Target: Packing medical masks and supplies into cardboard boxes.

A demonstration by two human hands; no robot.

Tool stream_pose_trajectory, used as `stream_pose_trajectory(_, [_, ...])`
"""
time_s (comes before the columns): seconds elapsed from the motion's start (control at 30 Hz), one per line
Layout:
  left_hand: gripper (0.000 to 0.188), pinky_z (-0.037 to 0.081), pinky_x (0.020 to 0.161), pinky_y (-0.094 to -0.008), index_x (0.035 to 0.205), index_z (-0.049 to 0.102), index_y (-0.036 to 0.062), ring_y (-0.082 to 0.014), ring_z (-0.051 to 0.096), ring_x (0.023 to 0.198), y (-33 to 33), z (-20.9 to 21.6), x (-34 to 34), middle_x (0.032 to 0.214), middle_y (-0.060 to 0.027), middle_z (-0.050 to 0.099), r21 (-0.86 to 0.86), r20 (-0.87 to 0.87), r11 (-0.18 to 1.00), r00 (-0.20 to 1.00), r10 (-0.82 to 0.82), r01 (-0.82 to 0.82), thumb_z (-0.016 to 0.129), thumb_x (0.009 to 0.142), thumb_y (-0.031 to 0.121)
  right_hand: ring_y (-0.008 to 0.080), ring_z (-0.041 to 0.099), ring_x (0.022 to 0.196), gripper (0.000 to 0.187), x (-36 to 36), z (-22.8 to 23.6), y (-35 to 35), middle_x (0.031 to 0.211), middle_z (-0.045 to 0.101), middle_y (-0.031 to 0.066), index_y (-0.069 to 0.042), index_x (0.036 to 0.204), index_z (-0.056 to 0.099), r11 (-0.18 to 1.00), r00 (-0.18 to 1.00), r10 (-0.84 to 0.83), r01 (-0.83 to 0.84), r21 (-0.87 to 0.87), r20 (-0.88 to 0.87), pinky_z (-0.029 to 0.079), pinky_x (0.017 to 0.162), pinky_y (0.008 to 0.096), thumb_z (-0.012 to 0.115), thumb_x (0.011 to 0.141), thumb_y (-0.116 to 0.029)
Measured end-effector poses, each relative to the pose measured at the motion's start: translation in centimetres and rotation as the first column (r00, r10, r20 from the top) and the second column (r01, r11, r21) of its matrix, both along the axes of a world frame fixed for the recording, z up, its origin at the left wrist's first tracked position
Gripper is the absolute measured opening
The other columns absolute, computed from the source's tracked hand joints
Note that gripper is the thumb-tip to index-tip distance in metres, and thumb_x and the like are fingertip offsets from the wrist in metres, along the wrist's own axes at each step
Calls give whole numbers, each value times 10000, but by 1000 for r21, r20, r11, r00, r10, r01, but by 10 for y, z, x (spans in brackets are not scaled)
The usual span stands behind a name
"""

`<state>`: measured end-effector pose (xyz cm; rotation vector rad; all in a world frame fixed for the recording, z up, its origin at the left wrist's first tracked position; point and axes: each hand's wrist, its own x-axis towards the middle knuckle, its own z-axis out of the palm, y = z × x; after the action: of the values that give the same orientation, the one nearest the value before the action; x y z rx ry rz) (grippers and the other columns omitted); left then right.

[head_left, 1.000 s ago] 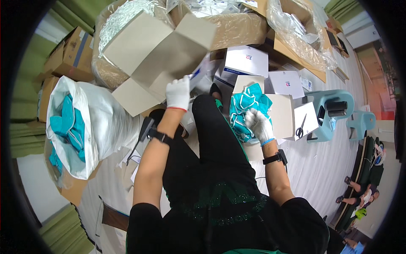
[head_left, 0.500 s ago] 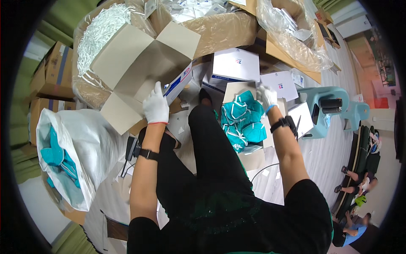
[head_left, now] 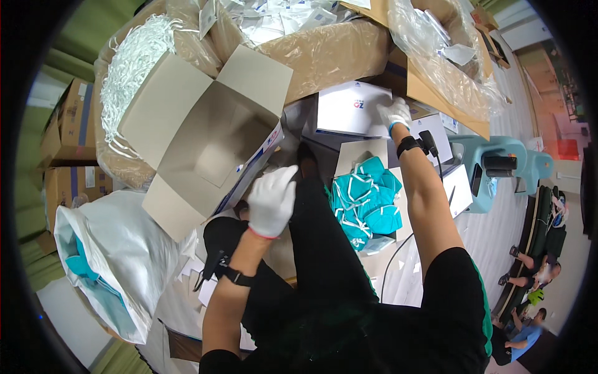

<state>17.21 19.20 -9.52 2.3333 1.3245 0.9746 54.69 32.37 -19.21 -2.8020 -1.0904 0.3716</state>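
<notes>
My left hand (head_left: 272, 201), in a white glove, is over my lap beside a large open white carton (head_left: 215, 149). Its fingers are loosely extended, with nothing seen in them. The carton's flaps are spread, and bare cardboard shows inside. My right hand (head_left: 394, 114), also gloved, is at the right edge of a closed white box (head_left: 352, 111), fingers apart; whether they touch it is hard to tell. Below that hand stands an open box packed with teal face masks (head_left: 367, 199) with white straps.
A white sack (head_left: 131, 243) holding teal pieces slumps at the left. Behind are plastic-lined cartons with white straps (head_left: 134, 78) and white packets (head_left: 280, 22). A light-blue plastic stool (head_left: 483, 168) stands right. Brown cartons (head_left: 68, 124) are stacked far left. Two people sit far right.
My left hand has come off the open carton's edge and moved toward my lap. My right hand has moved up from beside the mask box to the closed white box.
</notes>
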Motion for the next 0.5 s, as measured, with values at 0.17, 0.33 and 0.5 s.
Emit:
stream_pose_trajectory(0.17, [465,469,906,-419,1251,527,67,-317,591,1040,66,-63,112,1162,-159,592,-570,238,820,964,120,39,656,815,168,389,566,1119,554,139,-56,-12,1134,628,244,0,1057,671,984,995,100,-98,-147,5,451,955,397,577,770,-465])
stream_pose_trajectory(0.33, [492,457,946,-425,1276,520,75,-354,588,1070,131,-114,132,1193,-202,585,-639,-80,737,972,220,-220,611,831,263,365,621,1042,340,51,-44,-17,1078,662,205,-48,988,704,996,998,65,-66,67,20,494,917,405,612,764,-288])
stream_pose_trajectory(0.5, [305,477,885,-419,1049,653,66,-367,605,975,138,-131,164,1075,-189,603,-683,-81,669,941,329,-293,590,838,277,337,615,1059,370,16,-31,-15,1094,658,195,-44,1022,682,997,999,29,-32,68,39,476,944,397,627,767,-306])
